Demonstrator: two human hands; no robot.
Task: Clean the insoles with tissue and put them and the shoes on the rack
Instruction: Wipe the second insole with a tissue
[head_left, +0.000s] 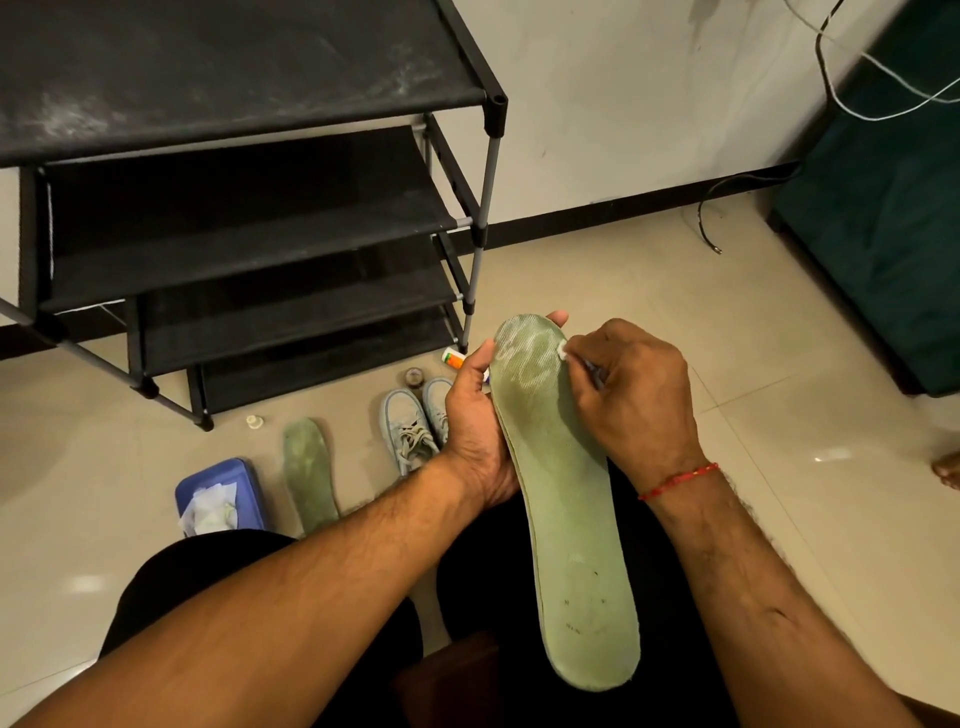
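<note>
Left hand (475, 431) grips a green insole (566, 499) above the lap while right hand (631, 395) pinches white tissue (562, 351) against its toe end; second insole (309, 475) and shoes (415, 423) lie on the floor (701, 312) before the rack (249, 208).

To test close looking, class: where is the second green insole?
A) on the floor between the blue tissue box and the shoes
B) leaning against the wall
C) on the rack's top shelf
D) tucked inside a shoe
A: the second insole lies flat on the floor between the blue tissue box and shoes.
</note>
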